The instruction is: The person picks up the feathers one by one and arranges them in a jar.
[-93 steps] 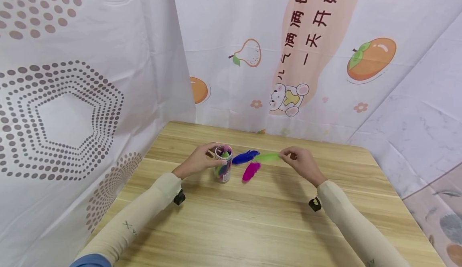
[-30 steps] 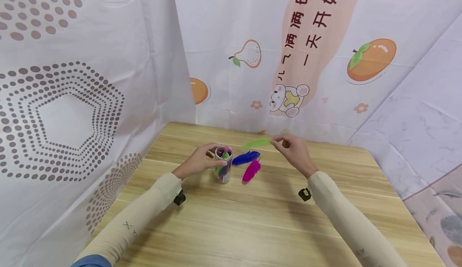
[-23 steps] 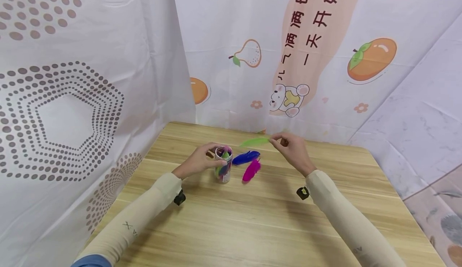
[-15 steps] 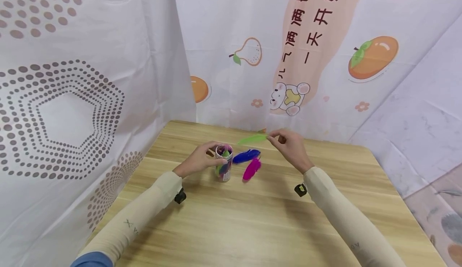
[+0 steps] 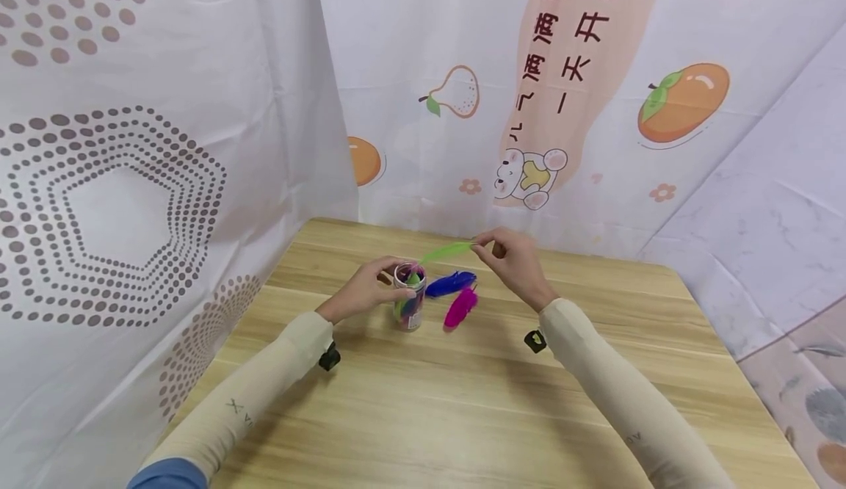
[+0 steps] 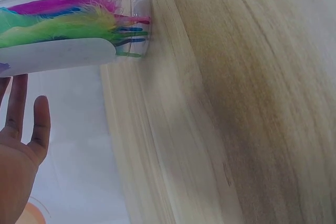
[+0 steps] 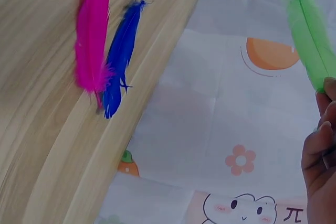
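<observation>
My left hand (image 5: 363, 292) grips a clear jar (image 5: 409, 314) near its top, thumb on the near side and fingers behind. The jar stands upright on the table; through its wall the left wrist view shows pink, blue and green feathers (image 6: 63, 27) with their quills at the bottom. My right hand (image 5: 518, 263) pinches a light green feather (image 5: 447, 252) by one end, its other end pointing left to just above the jar's mouth. That feather (image 7: 312, 35) has its bare quill toward the jar in the right wrist view. Between the hands lie a blue feather (image 5: 452, 284) and a magenta feather (image 5: 460, 308).
The wooden table (image 5: 423, 393) reaches back to a printed white curtain (image 5: 423, 144). A second curtain with brown dots (image 5: 132, 217) hangs along the left side. Black wrist cameras (image 5: 329, 357) sit under both cuffs.
My right hand has lifted the green feather away from the table and carried it left toward the jar. The left hand and the jar stay in place, as do the blue and magenta feathers.
</observation>
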`<state>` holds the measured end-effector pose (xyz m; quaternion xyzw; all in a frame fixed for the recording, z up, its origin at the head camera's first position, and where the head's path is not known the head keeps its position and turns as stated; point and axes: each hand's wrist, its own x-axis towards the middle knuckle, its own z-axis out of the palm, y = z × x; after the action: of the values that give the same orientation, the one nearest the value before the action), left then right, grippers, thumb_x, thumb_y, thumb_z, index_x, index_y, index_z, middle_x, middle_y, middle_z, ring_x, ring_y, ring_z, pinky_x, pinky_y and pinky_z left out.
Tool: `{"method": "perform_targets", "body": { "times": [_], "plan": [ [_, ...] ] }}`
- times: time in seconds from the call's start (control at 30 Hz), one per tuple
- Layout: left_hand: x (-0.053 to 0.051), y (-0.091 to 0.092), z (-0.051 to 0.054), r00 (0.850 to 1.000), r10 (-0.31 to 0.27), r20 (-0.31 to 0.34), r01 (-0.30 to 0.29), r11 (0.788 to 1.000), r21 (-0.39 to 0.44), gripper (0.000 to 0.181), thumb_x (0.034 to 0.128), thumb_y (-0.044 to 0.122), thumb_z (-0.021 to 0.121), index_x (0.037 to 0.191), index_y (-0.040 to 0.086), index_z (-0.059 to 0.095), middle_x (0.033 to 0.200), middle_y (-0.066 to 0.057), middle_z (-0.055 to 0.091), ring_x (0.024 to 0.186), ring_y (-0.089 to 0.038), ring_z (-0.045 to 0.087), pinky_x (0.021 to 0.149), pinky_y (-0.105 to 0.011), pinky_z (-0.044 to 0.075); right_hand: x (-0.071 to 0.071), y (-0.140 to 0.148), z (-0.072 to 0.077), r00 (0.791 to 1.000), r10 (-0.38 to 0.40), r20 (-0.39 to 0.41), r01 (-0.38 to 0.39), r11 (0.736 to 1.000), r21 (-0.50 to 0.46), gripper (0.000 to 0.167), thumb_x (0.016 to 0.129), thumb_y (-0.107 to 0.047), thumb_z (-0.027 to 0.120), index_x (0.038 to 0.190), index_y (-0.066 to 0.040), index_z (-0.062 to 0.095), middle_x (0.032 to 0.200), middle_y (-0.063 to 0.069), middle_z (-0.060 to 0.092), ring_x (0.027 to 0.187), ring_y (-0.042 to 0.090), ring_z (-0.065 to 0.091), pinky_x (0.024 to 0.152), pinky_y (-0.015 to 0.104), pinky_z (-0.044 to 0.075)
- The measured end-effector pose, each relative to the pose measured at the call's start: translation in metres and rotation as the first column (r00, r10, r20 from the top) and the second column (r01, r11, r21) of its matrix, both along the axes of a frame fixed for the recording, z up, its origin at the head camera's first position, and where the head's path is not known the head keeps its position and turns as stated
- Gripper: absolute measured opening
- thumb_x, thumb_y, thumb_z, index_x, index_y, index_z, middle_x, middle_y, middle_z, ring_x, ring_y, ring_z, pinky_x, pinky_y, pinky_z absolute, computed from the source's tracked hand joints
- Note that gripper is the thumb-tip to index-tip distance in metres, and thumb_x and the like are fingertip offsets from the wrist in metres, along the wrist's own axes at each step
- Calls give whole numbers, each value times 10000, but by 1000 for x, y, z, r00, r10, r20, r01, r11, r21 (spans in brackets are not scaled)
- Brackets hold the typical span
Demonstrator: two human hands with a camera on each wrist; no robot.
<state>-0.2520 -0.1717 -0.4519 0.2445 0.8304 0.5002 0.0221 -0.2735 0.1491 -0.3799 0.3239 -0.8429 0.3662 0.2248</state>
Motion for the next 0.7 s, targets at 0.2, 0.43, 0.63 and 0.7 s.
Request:
{"method": "perform_targets", "body": {
  "times": [0.2, 0.43, 0.63, 0.7],
  "plan": [
    [-1, -1, 2, 1000, 4, -8, -5, 1000, -3, 584, 879, 457, 817, 1397, 269, 624, 1280, 100, 644, 1114, -159, 596, 969, -408, 499, -2, -8, 0, 999, 33, -16, -33, 999, -1, 70, 940, -119, 775, 1009, -124, 780, 708, -31, 535, 577, 119, 417, 534, 259, 339],
    [-1, -1, 3, 1000, 8, -17, -8, 1000, -8, 572, 877, 458, 818, 1380, 265, 626, 1211, 77, 659, 1071, -172, 602, 965, -410, 501, -3, -13, 0, 999, 44, -30, -44, 999, 3, 86, 943, -109, 770, 1029, -116, 778, 710, -3, 514, 610, 117, 407, 555, 262, 328],
    [-1, -1, 2, 1000, 11, -22, -11, 1000, -12, 555, 868, 460, 826, 1351, 257, 643, 1160, 64, 669, 1052, -174, 607, 957, -416, 506, -2, -22, 2, 990, 83, -111, -82, 997, 12, 91, 922, -72, 784, 1009, -100, 779, 765, -35, 591, 612, 102, 435, 546, 255, 361],
    [-1, 0, 2, 1000, 11, -20, -12, 1000, -16, 549, 866, 463, 827, 1343, 258, 648, 1143, 60, 672, 1048, -172, 611, 957, -418, 505, -2, -25, 2, 988, 90, -128, -87, 996, 23, 88, 918, -70, 788, 1001, -99, 779, 798, -42, 620, 611, 95, 444, 543, 250, 370]
  ]
}}
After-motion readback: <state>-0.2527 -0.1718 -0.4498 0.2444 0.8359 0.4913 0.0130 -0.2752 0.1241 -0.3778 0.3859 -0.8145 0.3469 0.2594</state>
